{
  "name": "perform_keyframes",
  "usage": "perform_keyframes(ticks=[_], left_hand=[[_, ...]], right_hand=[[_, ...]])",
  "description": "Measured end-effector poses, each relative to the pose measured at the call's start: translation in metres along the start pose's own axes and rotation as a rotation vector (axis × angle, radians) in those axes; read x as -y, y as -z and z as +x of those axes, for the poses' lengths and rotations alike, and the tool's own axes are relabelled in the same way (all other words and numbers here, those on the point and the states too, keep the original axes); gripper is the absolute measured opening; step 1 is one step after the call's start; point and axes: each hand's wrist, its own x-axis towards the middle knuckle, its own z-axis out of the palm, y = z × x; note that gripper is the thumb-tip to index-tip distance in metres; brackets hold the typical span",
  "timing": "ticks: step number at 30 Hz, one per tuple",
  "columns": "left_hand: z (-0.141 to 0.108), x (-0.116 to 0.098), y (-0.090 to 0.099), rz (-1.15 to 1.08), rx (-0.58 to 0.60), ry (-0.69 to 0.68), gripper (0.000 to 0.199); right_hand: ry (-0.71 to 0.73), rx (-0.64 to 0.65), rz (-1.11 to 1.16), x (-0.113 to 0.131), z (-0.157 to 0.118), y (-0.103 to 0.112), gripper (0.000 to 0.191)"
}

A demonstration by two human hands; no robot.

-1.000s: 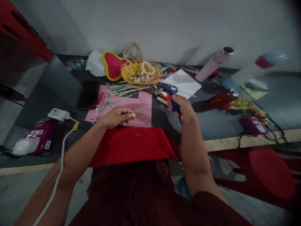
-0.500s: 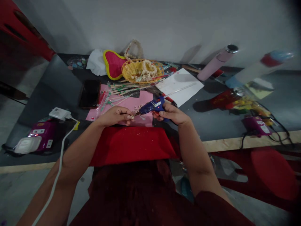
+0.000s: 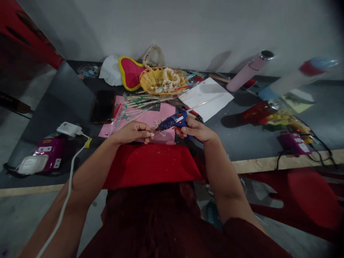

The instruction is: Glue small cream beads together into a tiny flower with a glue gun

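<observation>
My right hand (image 3: 197,129) is wrapped round the handle of a blue glue gun (image 3: 172,121), whose nozzle points left. A clear glue stick (image 3: 205,103) reaches out of its back. My left hand (image 3: 135,132) pinches a small pale piece (image 3: 152,135) right at the nozzle tip; its shape is too small to tell. Beneath both hands lies pink paper (image 3: 168,138) with pale bits on it. A red cloth (image 3: 153,165) is nearer to me. Behind, a yellow basket (image 3: 146,84) holds pale pieces and a beaded loop (image 3: 172,77).
Thin sticks (image 3: 139,102) and a dark phone (image 3: 103,106) lie left of centre. White paper (image 3: 215,89), a pink flask (image 3: 245,73) and a red can (image 3: 255,113) stand or lie to the right. A white cable (image 3: 70,179) crosses my left arm.
The whole view has shifted very slightly. Both hands keep their holds, and the nozzle stays beside the small piece.
</observation>
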Motion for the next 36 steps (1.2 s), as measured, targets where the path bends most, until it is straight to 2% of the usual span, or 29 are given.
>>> perform_keyframes(ticks=[16, 21, 26, 29, 31, 36], left_hand=[[0.001, -0.003, -0.002, 0.021, -0.022, -0.043, 0.026], [0.001, -0.002, -0.001, 0.042, -0.035, -0.046, 0.025], [0.001, -0.001, -0.002, 0.013, -0.040, -0.032, 0.025], [0.002, 0.000, -0.002, 0.004, -0.045, -0.038, 0.026], [0.002, 0.001, -0.002, 0.015, -0.067, -0.051, 0.025], [0.002, 0.002, -0.003, 0.003, -0.070, -0.005, 0.022]], right_hand=[[-0.029, 0.003, -0.084, -0.002, 0.001, 0.004, 0.031], [-0.029, -0.037, -0.070, -0.001, 0.001, 0.004, 0.032], [-0.005, -0.109, 0.050, 0.000, 0.000, -0.001, 0.035], [0.027, -0.205, 0.132, 0.001, -0.003, -0.002, 0.038], [0.058, -0.314, 0.159, 0.003, -0.006, 0.001, 0.038], [0.065, -0.773, 0.039, -0.001, -0.014, 0.030, 0.034]])
